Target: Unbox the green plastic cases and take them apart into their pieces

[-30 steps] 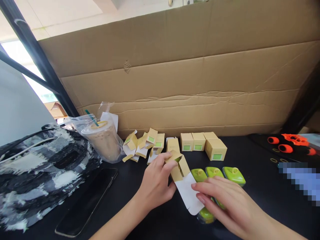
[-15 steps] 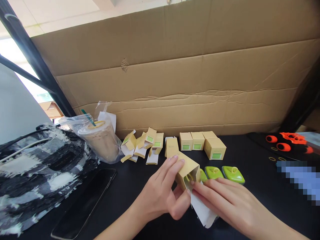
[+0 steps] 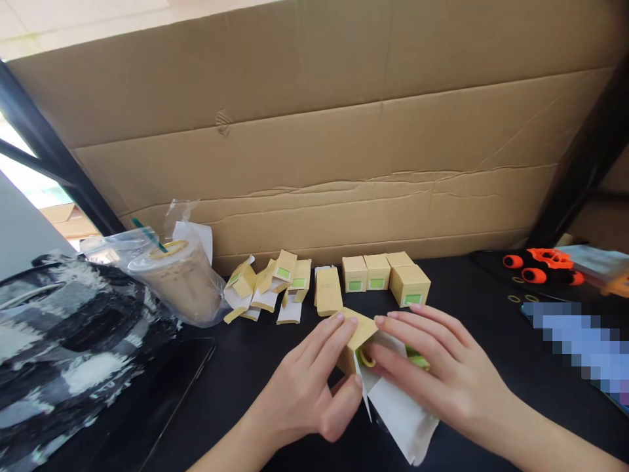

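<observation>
My left hand is closed around a small tan cardboard box, which is tilted with its open end towards the right. Inside the opening shows a yellow loop with a bit of green around it. A long white inner flap hangs from the box, below my right hand. That hand has its fingers stretched and apart: one reaches into the opening beside the loop, others touch the upper edge and a side flap. Its thumb is hidden. Behind it peeks part of a lime-green item.
Closed tan boxes stand at the back, with opened cartons left of them. Further left are a bagged iced drink, a dark phone and frayed fabric. Orange parts lie right, before the cardboard wall.
My right hand has lifted, its fingers now spread at the box's upper edge and opening. It covers most of the green items seen before. The whole view has shifted slightly.
</observation>
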Demonstrator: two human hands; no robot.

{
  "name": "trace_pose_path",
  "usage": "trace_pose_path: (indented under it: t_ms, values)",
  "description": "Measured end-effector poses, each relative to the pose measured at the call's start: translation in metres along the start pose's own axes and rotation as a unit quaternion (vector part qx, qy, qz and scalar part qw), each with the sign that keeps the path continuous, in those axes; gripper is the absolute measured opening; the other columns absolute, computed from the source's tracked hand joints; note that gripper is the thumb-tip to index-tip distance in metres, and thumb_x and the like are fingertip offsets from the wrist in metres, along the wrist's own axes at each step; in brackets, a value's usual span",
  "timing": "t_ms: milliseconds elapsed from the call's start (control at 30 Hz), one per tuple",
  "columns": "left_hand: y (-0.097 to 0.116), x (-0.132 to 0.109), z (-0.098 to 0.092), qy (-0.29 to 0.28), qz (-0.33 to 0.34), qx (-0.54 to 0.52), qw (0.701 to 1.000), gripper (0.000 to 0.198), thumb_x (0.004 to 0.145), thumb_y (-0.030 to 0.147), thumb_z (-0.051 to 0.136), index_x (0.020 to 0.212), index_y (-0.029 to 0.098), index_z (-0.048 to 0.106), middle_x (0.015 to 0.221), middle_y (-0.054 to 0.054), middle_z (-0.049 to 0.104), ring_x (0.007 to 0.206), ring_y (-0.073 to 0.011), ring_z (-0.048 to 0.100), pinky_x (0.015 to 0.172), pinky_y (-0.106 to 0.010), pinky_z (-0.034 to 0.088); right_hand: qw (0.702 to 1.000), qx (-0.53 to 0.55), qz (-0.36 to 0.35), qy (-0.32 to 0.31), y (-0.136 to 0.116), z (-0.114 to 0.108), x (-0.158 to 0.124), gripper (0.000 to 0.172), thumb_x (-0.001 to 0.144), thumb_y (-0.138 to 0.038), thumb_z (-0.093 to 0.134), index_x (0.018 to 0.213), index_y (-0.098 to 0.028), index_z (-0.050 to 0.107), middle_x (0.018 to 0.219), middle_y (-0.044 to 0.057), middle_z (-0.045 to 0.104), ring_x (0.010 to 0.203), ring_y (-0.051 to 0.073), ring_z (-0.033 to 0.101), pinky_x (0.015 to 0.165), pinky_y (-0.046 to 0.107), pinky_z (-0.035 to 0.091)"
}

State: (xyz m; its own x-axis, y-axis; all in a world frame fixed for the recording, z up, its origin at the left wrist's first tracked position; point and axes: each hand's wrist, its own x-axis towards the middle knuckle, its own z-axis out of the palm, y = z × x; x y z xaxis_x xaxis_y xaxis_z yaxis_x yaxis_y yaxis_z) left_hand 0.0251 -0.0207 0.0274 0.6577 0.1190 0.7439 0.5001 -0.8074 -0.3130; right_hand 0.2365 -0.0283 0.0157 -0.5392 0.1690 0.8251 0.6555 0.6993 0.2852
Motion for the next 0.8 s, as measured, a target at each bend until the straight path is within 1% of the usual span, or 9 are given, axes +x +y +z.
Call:
trace_pose_path:
  t_ms: [67,133,200,300,433,500,600,700,800]
  values:
    - [0.0,0.001,0.001,-0.009,0.011,-0.014,1.0,0.015,0.079,0.002,0.045,0.081,0.014,0.054,0.107,-0.02,0.067,0.111,-0.0273,0.062,0.088,-0.039,0.057,0.999,0.038,0.012,-0.011,0.0,0.001,-0.002,0.017,0.091,-0.01,0.051,0.096,-0.019,0.064,0.106,0.007,0.068,0.11,0.022,0.057,0.106,0.047,0.035]
    - [-0.001,0.0,0.004,-0.015,0.008,-0.031,0.999,0.011,0.081,0.004,0.05,0.082,0.015,0.052,0.109,-0.023,0.066,0.11,-0.0288,0.062,0.088,-0.042,0.057,0.993,0.097,0.063,-0.029,0.003,0.003,-0.003,0.012,0.09,-0.012,0.053,0.095,-0.019,0.062,0.11,0.008,0.066,0.12,0.025,0.051,0.108,0.053,0.032]
    - [-0.003,-0.002,0.006,-0.024,-0.006,-0.054,0.998,0.008,0.084,0.013,0.053,0.092,0.014,0.052,0.11,-0.024,0.065,0.107,-0.0295,0.064,0.085,-0.042,0.058,0.973,0.174,0.135,-0.062,0.007,0.006,-0.002,0.007,0.09,-0.016,0.054,0.094,-0.021,0.057,0.117,0.009,0.064,0.127,0.025,0.045,0.105,0.053,0.037]
    - [-0.007,-0.005,0.006,-0.037,-0.034,-0.083,0.995,0.027,0.086,0.023,0.054,0.11,0.013,0.047,0.11,-0.024,0.065,0.103,-0.0294,0.066,0.08,-0.04,0.06,0.923,0.288,0.236,-0.102,0.012,0.01,0.003,0.003,0.093,-0.024,0.05,0.093,-0.024,0.053,0.125,0.007,0.06,0.125,0.021,0.049,0.098,0.043,0.047]
    - [-0.013,-0.012,0.005,-0.037,-0.089,-0.104,0.99,0.045,0.086,0.028,0.055,0.125,0.013,0.039,0.112,-0.021,0.065,0.105,-0.0274,0.065,0.082,-0.039,0.058,0.883,0.359,0.284,-0.106,0.016,0.013,0.012,0.005,0.094,-0.028,0.048,0.092,-0.026,0.052,0.127,0.005,0.059,0.12,0.019,0.054,0.097,0.04,0.047]
    - [-0.016,-0.015,0.006,-0.042,-0.094,-0.114,0.988,0.049,0.085,0.031,0.056,0.127,0.014,0.037,0.113,-0.02,0.065,0.105,-0.0272,0.065,0.082,-0.039,0.058,0.857,0.4,0.315,-0.078,0.019,0.013,0.015,0.005,0.095,-0.03,0.047,0.094,-0.026,0.051,0.118,0.004,0.064,0.11,0.018,0.06,0.089,0.036,0.051]
    - [-0.021,-0.02,0.008,-0.066,-0.083,-0.111,0.988,0.047,0.084,0.03,0.059,0.124,0.015,0.04,0.114,-0.02,0.065,0.102,-0.0283,0.066,0.077,-0.039,0.059,0.819,0.43,0.378,-0.039,0.029,0.012,0.015,0.012,0.094,-0.037,0.049,0.092,-0.025,0.051,0.087,0.001,0.068,0.08,0.015,0.067,0.066,0.026,0.055]
    - [-0.025,-0.022,0.01,-0.092,-0.111,-0.128,0.981,0.051,0.082,0.03,0.062,0.126,0.016,0.04,0.117,-0.019,0.063,0.105,-0.0279,0.065,0.081,-0.039,0.058,0.822,0.394,0.409,-0.03,0.045,0.014,0.011,0.018,0.092,-0.042,0.05,0.088,-0.024,0.051,0.071,-0.002,0.062,0.063,0.013,0.063,0.055,0.023,0.052]
    - [-0.029,-0.024,0.012,-0.094,-0.132,-0.138,0.977,0.053,0.081,0.029,0.064,0.126,0.016,0.039,0.118,-0.019,0.063,0.108,-0.0275,0.064,0.084,-0.04,0.058,0.836,0.36,0.412,-0.028,0.06,0.019,0.006,0.02,0.092,-0.043,0.048,0.088,-0.024,0.049,0.07,-0.002,0.061,0.062,0.014,0.062,0.054,0.024,0.051]
